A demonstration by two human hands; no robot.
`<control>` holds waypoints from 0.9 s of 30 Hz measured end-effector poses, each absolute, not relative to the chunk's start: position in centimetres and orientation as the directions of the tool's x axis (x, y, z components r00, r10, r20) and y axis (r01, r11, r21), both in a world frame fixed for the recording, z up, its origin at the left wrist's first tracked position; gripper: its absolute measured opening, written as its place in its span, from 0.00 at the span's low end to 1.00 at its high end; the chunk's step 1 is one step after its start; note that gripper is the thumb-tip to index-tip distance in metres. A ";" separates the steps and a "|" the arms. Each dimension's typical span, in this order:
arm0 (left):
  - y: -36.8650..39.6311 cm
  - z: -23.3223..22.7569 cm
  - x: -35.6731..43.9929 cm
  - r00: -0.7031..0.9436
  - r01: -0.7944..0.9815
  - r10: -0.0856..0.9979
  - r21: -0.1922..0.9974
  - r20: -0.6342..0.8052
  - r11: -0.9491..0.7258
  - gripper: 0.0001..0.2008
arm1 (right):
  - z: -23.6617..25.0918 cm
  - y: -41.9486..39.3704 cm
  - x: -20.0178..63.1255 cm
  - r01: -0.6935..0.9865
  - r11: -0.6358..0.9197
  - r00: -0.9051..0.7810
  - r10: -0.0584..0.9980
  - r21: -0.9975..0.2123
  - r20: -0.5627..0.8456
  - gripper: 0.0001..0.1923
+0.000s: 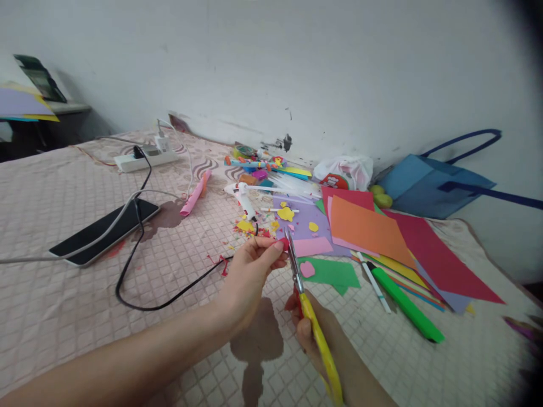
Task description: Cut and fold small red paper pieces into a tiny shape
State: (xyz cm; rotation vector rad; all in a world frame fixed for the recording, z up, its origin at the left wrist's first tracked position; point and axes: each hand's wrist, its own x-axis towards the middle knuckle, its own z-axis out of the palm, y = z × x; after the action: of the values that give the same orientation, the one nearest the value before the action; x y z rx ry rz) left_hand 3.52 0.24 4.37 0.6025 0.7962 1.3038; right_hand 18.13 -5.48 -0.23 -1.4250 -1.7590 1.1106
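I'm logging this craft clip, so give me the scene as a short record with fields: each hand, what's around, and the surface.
left hand: left hand pinches a small red paper piece
right hand: right hand grips yellow-handled scissors, blades at the red piece
near the hands: green paper, green marker, coloured paper sheets, glue gun
further off: phone, power strip, blue bag
surface: pink quilted cover
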 end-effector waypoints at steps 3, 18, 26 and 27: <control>0.2 4.4 3.6 0.062 -0.597 0.984 0.784 -0.168 0.172 0.08 | -0.3 -5.3 18.2 0.482 0.086 -0.237 0.971 -0.872 -0.036 0.28; 0.3 4.1 3.5 0.046 -0.591 0.988 0.793 -0.147 0.146 0.07 | -0.3 -5.2 18.2 0.514 0.081 -0.213 0.976 -0.854 -0.036 0.31; 0.2 4.1 3.6 0.048 -0.597 0.988 0.789 -0.147 0.146 0.07 | -0.2 -5.4 18.4 0.532 0.047 -0.231 0.968 -0.846 -0.092 0.29; 0.2 4.1 3.6 0.047 -0.597 0.988 0.789 -0.147 0.146 0.07 | -0.2 -5.4 18.4 0.530 0.039 -0.234 0.967 -0.847 -0.102 0.29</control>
State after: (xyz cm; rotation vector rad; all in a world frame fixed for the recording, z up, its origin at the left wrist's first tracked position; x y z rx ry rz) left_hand 3.63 0.21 4.12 0.6222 0.7993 1.3351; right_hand 18.36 -5.42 -0.17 -1.5086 -1.8079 1.1081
